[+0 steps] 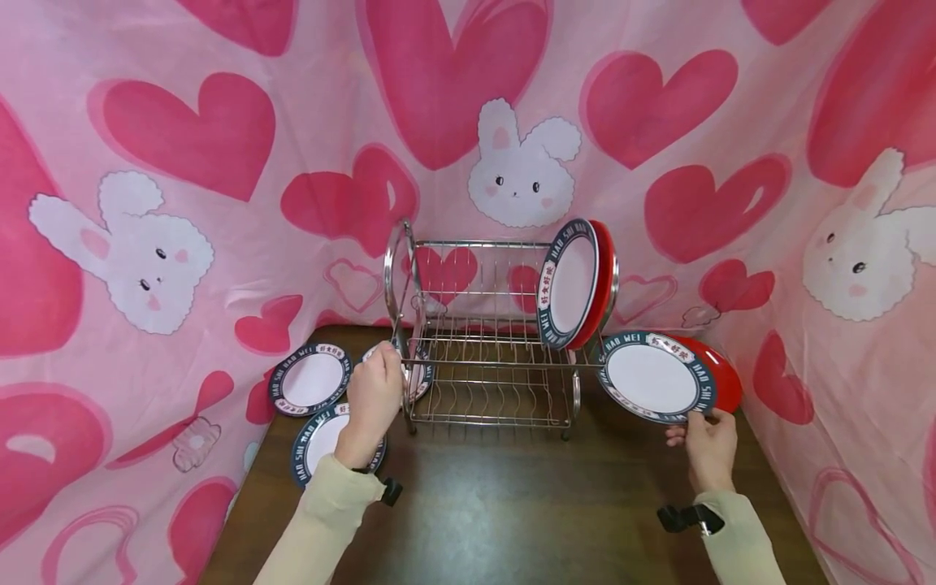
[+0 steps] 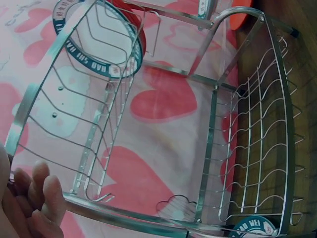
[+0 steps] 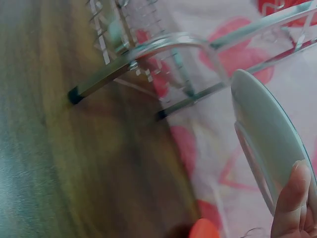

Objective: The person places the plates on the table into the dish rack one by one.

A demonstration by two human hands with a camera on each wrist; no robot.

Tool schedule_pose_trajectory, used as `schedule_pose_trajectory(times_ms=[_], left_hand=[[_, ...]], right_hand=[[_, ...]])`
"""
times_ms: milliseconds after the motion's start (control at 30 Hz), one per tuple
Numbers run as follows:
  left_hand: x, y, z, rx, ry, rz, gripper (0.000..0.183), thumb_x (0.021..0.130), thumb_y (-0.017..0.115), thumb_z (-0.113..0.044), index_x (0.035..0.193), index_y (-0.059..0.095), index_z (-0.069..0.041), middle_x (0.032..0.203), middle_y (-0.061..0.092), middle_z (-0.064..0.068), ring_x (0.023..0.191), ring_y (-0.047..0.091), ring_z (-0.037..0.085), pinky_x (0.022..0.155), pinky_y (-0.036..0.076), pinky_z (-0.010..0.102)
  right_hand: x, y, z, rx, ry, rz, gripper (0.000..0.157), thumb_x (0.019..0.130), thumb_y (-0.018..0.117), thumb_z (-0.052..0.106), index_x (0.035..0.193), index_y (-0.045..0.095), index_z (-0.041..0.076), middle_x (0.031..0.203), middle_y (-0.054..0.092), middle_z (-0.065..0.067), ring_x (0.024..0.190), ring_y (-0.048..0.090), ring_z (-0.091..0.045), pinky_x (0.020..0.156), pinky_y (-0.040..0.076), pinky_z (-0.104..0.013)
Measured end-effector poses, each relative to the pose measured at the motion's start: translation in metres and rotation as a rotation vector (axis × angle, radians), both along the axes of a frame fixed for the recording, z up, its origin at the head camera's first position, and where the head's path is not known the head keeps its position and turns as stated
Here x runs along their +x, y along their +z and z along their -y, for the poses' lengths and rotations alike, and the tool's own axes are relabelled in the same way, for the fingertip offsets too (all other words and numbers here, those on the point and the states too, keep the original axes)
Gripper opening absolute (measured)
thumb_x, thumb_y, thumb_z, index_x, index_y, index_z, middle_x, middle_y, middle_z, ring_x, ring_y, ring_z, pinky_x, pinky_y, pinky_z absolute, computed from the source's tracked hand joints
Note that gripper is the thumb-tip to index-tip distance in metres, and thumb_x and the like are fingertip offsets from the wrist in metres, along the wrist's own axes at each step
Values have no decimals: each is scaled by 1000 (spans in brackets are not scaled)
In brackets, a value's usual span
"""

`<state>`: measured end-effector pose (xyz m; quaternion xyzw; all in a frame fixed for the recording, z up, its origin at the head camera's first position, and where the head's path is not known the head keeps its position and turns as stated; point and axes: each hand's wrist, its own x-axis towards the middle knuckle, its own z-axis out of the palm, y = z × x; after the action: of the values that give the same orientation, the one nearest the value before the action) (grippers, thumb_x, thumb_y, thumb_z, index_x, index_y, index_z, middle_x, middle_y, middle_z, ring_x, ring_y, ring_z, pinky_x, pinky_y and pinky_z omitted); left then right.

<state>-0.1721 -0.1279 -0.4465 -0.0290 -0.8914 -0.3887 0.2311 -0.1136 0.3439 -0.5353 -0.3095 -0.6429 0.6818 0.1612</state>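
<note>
My left hand (image 1: 375, 398) grips the front left corner of a two-tier metal dish rack (image 1: 493, 367); in the left wrist view its fingers (image 2: 52, 193) curl at the rail. To the rack's right, my right hand (image 1: 708, 447) pinches the near edge of a white plate (image 1: 651, 378) with a dark green lettered rim. The right wrist view shows this plate's pale underside (image 3: 270, 129) tilted, with a digit pressed on it. A similar plate (image 1: 569, 284) stands upright in the upper tier's right end, against a red plate (image 1: 604, 284).
Another red plate (image 1: 720, 378) lies at the right, partly hidden behind the held plate. Several green-rimmed plates, including one farther back (image 1: 310, 380) and one nearer (image 1: 316, 447), lie left of the rack on the brown table (image 1: 497, 512). Pink heart-patterned cloth (image 1: 329, 106) hangs around.
</note>
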Motion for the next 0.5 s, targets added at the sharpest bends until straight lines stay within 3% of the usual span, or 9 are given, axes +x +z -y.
schedule_pose_trajectory(times_ms=[233, 400, 500], left_hand=[[-1, 6, 2, -26, 17, 4, 35, 105, 41, -18, 76, 57, -11, 59, 62, 2, 59, 64, 36, 51, 38, 41], [-3, 10, 3, -24, 15, 38, 39, 107, 45, -22, 70, 53, -13, 56, 53, 1, 55, 57, 32, 50, 34, 39], [-4, 12, 3, -21, 17, 48, 41, 107, 44, -23, 68, 51, -14, 56, 50, 1, 54, 55, 32, 51, 33, 40]], right_hand=[[8, 24, 2, 26, -15, -55, 19, 103, 45, 9, 116, 35, 18, 63, 65, 6, 44, 61, -11, 47, 53, -22], [12, 37, 0, 7, -39, -50, 18, 103, 47, 9, 116, 38, 18, 64, 66, 5, 44, 60, -12, 46, 52, -23], [12, 45, -2, -21, -35, -82, 12, 103, 46, 9, 114, 44, 12, 63, 67, 3, 43, 60, -13, 44, 52, -24]])
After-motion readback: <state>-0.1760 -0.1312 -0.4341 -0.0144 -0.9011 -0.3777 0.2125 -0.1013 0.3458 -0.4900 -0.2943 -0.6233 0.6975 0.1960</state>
